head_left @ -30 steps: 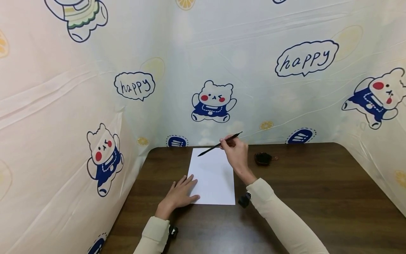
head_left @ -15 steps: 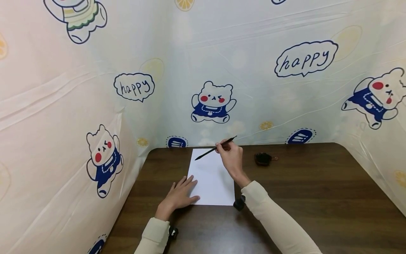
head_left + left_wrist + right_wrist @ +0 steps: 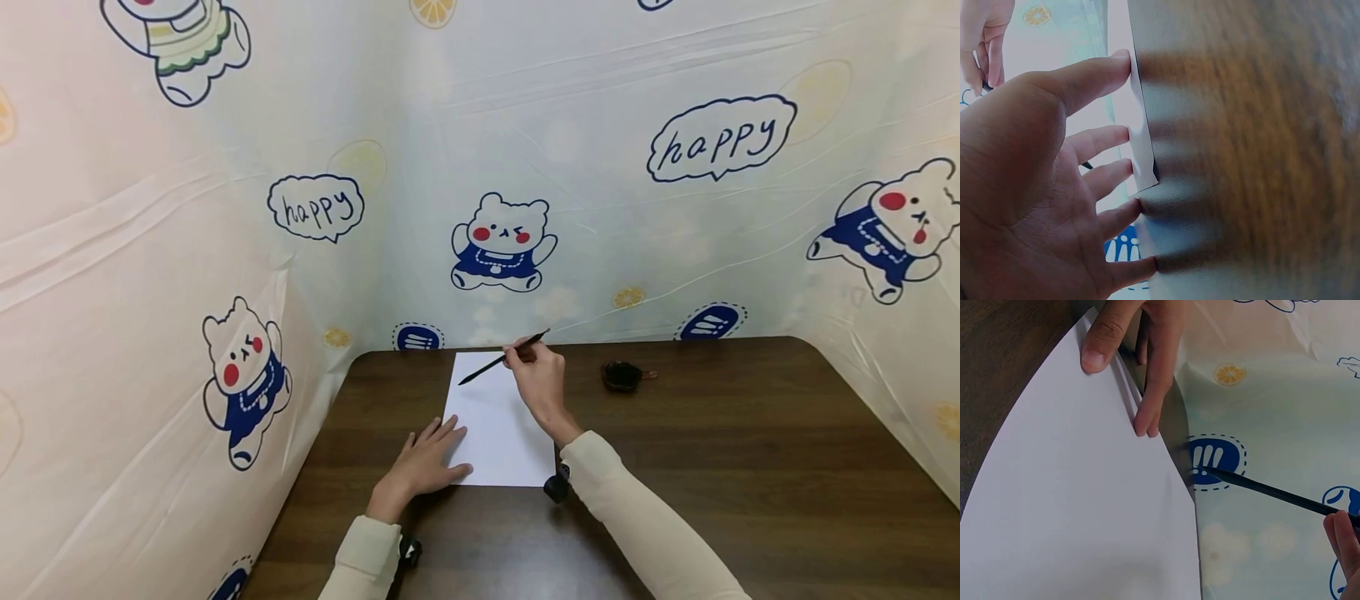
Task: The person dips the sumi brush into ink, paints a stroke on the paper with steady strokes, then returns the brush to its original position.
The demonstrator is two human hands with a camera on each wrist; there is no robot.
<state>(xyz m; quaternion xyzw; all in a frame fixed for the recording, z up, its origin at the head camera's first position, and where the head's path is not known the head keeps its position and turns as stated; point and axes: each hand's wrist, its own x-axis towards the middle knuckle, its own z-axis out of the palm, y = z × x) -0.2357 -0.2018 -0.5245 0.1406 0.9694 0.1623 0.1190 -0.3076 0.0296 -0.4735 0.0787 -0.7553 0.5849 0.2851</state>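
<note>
So the slim black brush is sitting in the right hand, slanting over the upper left part of a white sheet of paper, pointed end down and to the left. In the right wrist view its tip is showing against the fabric behind, so it's hovering clear of the sheet. That right grip is pinching the shaft with curled fingers, no slack that I'm seeing, and the far end is poking up past the knuckles.

The paper is lying flat on a dark wood tabletop. The left hand is resting along its left edge with the fingers spread wide, and that grip isn't wrapping around anything. The left wrist cam is showing the thumb touching the sheet while the ring finger and pinky are landing past the edge on the wood.

Off to the right of the right hand, a small dark dish is sitting well apart from the sheet, a thin reddish bit sticking out on its right side. Both arms are wearing cream sleeves. Behind it all, a pale fabric backdrop is hanging around the table, sporting winking bears, orange slices and "happy" speech bubbles.
</note>
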